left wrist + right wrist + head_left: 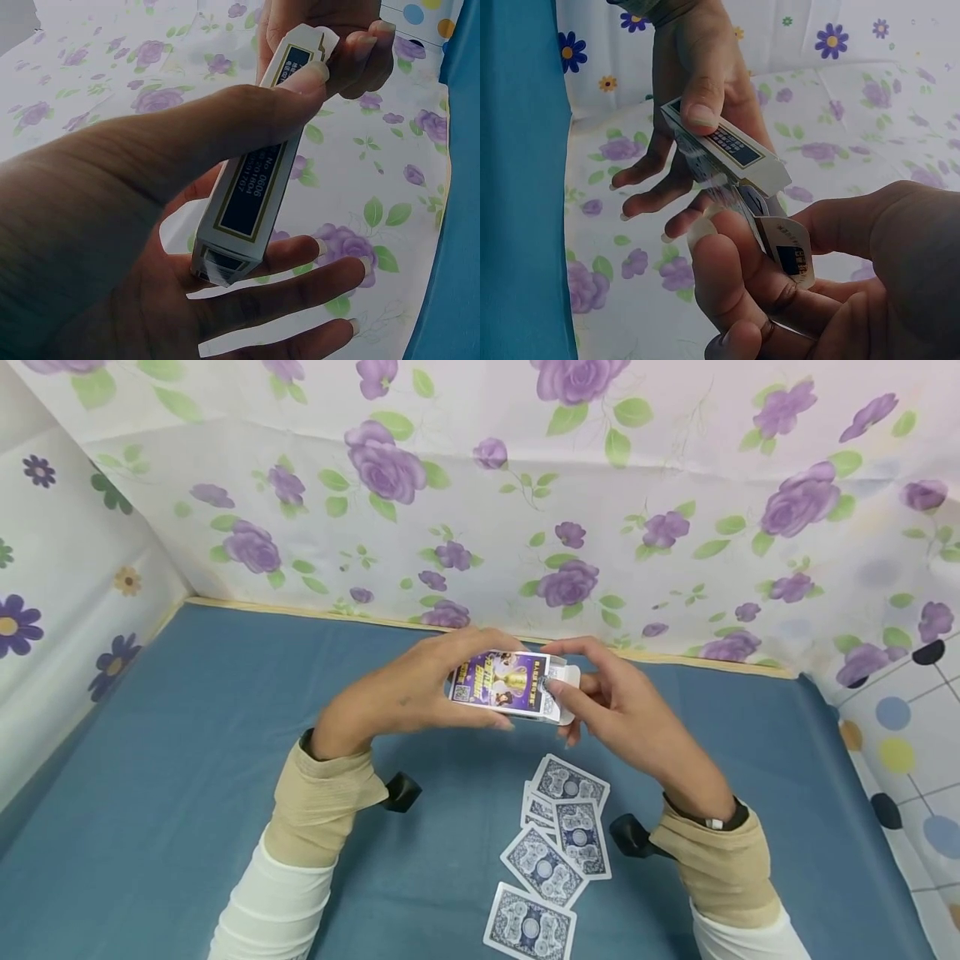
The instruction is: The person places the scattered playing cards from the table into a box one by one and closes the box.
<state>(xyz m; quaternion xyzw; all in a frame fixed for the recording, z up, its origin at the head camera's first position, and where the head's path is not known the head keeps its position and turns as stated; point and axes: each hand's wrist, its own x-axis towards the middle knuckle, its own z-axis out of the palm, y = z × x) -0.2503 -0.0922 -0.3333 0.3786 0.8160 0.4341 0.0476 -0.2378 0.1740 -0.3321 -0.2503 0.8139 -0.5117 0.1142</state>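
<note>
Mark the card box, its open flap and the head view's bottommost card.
Card box (501, 683), head view: purple printed face.
Open flap (789, 253), right wrist view: printed side.
Bottommost card (530, 927), head view: patterned back.

A nook is being screened on three sides; a rose-patterned sheet is forming the back, a daisy-patterned sheet the left, a dotted, grid-lined sheet the right; blue cloth is covering the surface between, yellow edging running behind; whether a home or workroom is housing it is not showing.
</note>
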